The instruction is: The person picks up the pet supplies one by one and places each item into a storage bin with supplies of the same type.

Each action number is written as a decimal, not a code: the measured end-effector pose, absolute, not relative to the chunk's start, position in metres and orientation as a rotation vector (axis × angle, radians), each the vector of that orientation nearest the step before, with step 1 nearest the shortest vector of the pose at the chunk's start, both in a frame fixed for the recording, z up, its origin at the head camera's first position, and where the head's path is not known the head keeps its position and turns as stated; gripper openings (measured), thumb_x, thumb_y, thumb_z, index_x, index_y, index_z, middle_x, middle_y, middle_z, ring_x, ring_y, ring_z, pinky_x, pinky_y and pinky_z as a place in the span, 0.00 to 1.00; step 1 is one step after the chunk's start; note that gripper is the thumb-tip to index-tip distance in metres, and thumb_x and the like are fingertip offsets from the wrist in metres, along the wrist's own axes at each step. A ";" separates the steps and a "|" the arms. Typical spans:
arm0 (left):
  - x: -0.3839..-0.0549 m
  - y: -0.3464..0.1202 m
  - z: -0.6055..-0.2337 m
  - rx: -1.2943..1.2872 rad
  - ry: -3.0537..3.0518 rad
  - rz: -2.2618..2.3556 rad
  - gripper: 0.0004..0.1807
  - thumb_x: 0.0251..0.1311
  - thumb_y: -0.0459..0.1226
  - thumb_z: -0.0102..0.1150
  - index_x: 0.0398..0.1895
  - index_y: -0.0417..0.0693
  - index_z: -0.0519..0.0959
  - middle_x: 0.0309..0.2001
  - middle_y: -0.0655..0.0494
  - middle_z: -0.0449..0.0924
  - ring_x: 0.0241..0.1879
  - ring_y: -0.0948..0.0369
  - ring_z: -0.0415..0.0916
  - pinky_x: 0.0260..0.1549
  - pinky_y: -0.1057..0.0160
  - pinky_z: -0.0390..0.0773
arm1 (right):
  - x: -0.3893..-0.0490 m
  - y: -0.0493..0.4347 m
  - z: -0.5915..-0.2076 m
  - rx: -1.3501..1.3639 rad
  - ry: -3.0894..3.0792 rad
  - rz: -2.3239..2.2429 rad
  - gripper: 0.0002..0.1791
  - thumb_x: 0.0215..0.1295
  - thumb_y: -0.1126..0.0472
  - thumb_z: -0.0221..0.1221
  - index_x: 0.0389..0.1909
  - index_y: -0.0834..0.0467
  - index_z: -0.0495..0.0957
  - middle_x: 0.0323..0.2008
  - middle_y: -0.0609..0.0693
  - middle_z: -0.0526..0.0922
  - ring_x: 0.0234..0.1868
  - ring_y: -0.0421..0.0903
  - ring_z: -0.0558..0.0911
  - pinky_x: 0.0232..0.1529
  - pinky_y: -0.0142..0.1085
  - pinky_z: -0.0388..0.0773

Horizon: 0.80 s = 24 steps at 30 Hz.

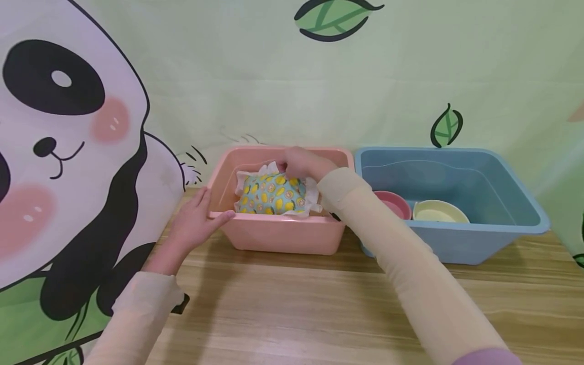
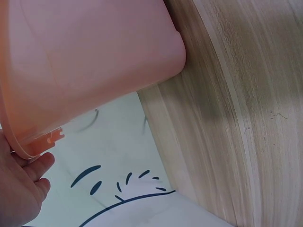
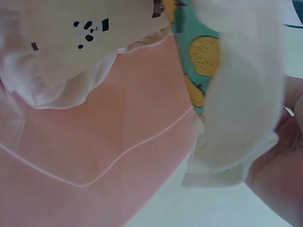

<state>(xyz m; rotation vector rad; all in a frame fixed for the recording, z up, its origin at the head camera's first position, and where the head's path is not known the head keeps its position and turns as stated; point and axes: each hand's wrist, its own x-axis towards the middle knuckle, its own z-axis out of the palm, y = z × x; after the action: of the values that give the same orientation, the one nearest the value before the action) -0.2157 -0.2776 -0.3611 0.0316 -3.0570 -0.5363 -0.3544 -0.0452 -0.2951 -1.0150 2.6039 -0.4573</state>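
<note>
A pink plastic bin (image 1: pixel 283 235) stands on the wooden tabletop. At its left front corner my left hand (image 1: pixel 191 220) grips the rim, thumb over the top and fingers outside; the left wrist view shows those fingers (image 2: pixel 40 165) beneath the rim. Inside the bin is a lemon-print cloth (image 1: pixel 271 195) with a white frilled edge. My right hand (image 1: pixel 303 163) pinches its upper edge near the back rim. In the right wrist view the lemon cloth (image 3: pixel 203 52) stands tilted up, beside a cream frilled cloth (image 3: pixel 66 56) with panda prints in the bin.
Right beside the pink bin stands a blue bin (image 1: pixel 456 243). It holds a pink round dish (image 1: pixel 394 203) and a cream round dish (image 1: pixel 440 210). A panda-print backdrop (image 1: pixel 274 101) hangs behind both bins. The wooden tabletop (image 1: pixel 301 304) extends in front.
</note>
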 end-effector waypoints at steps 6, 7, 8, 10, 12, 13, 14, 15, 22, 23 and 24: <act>-0.215 -0.277 -0.361 0.044 -3.062 -0.535 0.55 0.49 0.68 0.40 0.68 0.37 0.41 0.68 0.39 0.42 0.64 0.39 0.48 0.56 0.39 0.55 | -0.353 -0.044 -0.296 -0.919 2.607 -0.342 0.09 0.56 0.71 0.49 0.19 0.56 0.69 0.20 0.48 0.62 0.27 0.44 0.66 0.27 0.28 0.62; -0.215 -0.277 -0.360 0.042 -3.062 -0.536 0.54 0.50 0.68 0.40 0.68 0.37 0.41 0.68 0.39 0.42 0.64 0.39 0.48 0.56 0.39 0.55 | -0.353 -0.043 -0.296 -0.897 2.607 -0.324 0.10 0.56 0.71 0.49 0.19 0.57 0.69 0.19 0.48 0.62 0.26 0.43 0.65 0.27 0.28 0.62; -0.215 -0.276 -0.360 0.043 -3.063 -0.536 0.54 0.50 0.67 0.41 0.68 0.37 0.41 0.68 0.39 0.42 0.64 0.39 0.48 0.56 0.39 0.55 | -0.353 -0.042 -0.297 -0.869 2.602 -0.322 0.10 0.57 0.70 0.50 0.18 0.56 0.68 0.19 0.48 0.61 0.25 0.43 0.64 0.26 0.28 0.62; -0.215 -0.277 -0.360 0.041 -3.063 -0.540 0.54 0.50 0.67 0.41 0.68 0.37 0.41 0.68 0.39 0.41 0.64 0.39 0.47 0.57 0.39 0.55 | -0.353 -0.041 -0.297 -0.875 2.601 -0.286 0.13 0.57 0.71 0.48 0.16 0.55 0.67 0.17 0.47 0.60 0.22 0.42 0.62 0.24 0.27 0.60; -0.215 -0.277 -0.360 0.042 -3.066 -0.545 0.54 0.50 0.67 0.41 0.68 0.37 0.40 0.69 0.39 0.40 0.64 0.39 0.46 0.57 0.39 0.54 | -0.354 -0.040 -0.297 -0.910 2.594 -0.259 0.16 0.55 0.74 0.44 0.12 0.54 0.63 0.15 0.46 0.58 0.19 0.41 0.58 0.21 0.27 0.55; -0.215 -0.277 -0.360 0.043 -3.068 -0.546 0.54 0.51 0.67 0.41 0.68 0.37 0.40 0.69 0.39 0.40 0.64 0.39 0.46 0.57 0.39 0.54 | -0.355 -0.039 -0.297 -0.918 2.589 -0.264 0.17 0.53 0.75 0.43 0.11 0.54 0.61 0.14 0.46 0.57 0.18 0.41 0.56 0.20 0.28 0.54; -0.215 -0.277 -0.361 0.046 -3.070 -0.544 0.54 0.50 0.67 0.40 0.68 0.37 0.40 0.69 0.39 0.40 0.64 0.39 0.46 0.57 0.39 0.54 | -0.355 -0.038 -0.297 -0.927 2.585 -0.266 0.18 0.51 0.76 0.41 0.10 0.53 0.60 0.13 0.46 0.56 0.17 0.41 0.55 0.19 0.28 0.52; -0.215 -0.277 -0.361 0.047 -3.072 -0.543 0.55 0.50 0.68 0.39 0.68 0.37 0.40 0.69 0.39 0.40 0.64 0.39 0.46 0.57 0.39 0.54 | -0.356 -0.037 -0.297 -0.948 2.584 -0.257 0.18 0.49 0.77 0.40 0.10 0.53 0.60 0.13 0.46 0.55 0.17 0.41 0.54 0.19 0.28 0.51; -0.215 -0.277 -0.361 0.047 -3.072 -0.547 0.54 0.50 0.68 0.40 0.68 0.37 0.40 0.68 0.39 0.41 0.64 0.39 0.46 0.58 0.39 0.53 | -0.357 -0.034 -0.299 -0.947 2.586 -0.296 0.15 0.48 0.76 0.41 0.13 0.55 0.66 0.13 0.46 0.58 0.18 0.41 0.56 0.20 0.28 0.52; -0.215 -0.277 -0.361 0.047 -3.071 -0.549 0.54 0.50 0.67 0.40 0.68 0.37 0.40 0.68 0.39 0.41 0.64 0.39 0.46 0.58 0.39 0.53 | -0.357 -0.034 -0.299 -0.950 2.588 -0.296 0.15 0.48 0.76 0.41 0.13 0.55 0.67 0.14 0.46 0.58 0.18 0.41 0.56 0.20 0.28 0.52; -0.215 -0.277 -0.361 0.046 -3.070 -0.550 0.54 0.50 0.67 0.40 0.68 0.37 0.40 0.68 0.39 0.41 0.64 0.39 0.46 0.57 0.39 0.54 | -0.357 -0.034 -0.299 -0.948 2.590 -0.298 0.15 0.48 0.76 0.41 0.14 0.55 0.67 0.14 0.46 0.59 0.18 0.41 0.57 0.20 0.28 0.52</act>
<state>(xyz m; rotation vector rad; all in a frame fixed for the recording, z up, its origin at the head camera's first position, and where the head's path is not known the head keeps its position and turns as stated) -0.2152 -0.2770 -0.3612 0.0465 -3.0695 -0.5500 -0.3566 -0.0335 -0.2993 -0.9476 2.5895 -0.2982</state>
